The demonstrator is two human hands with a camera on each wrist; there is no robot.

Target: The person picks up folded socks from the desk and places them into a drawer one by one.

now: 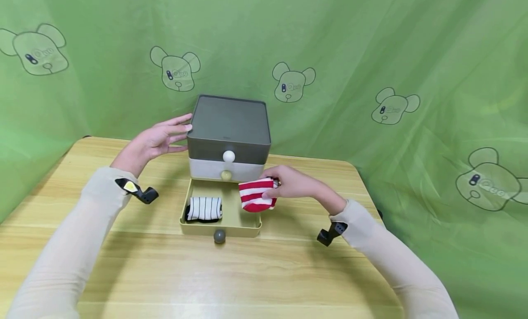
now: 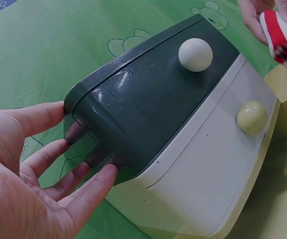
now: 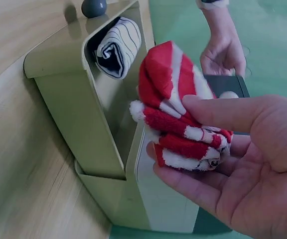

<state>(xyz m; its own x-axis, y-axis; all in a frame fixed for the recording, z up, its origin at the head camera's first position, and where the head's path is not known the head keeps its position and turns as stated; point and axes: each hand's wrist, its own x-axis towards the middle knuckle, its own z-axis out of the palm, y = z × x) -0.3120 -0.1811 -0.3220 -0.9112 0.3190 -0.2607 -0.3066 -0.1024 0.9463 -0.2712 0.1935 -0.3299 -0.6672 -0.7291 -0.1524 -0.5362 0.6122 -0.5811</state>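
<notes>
A small three-tier drawer box (image 1: 231, 119) stands on the table, dark grey on top, white in the middle, yellow-green below. Its bottom drawer (image 1: 237, 231) is pulled out. Inside at the left lies a rolled white sock with black stripes (image 1: 205, 208). My right hand (image 1: 290, 182) pinches a folded red-and-white striped sock (image 3: 171, 107) between thumb and fingers, over the right part of the drawer. My left hand (image 1: 154, 139) touches the box's left side with its fingertips (image 2: 106, 174), fingers spread and fairly straight.
The wooden table (image 1: 264, 277) extends in front of and beside the box. A green curtain (image 1: 239, 30) printed with bear heads hangs behind. Round knobs stick out from the drawer fronts, a grey knob (image 1: 219, 236) on the pulled-out one.
</notes>
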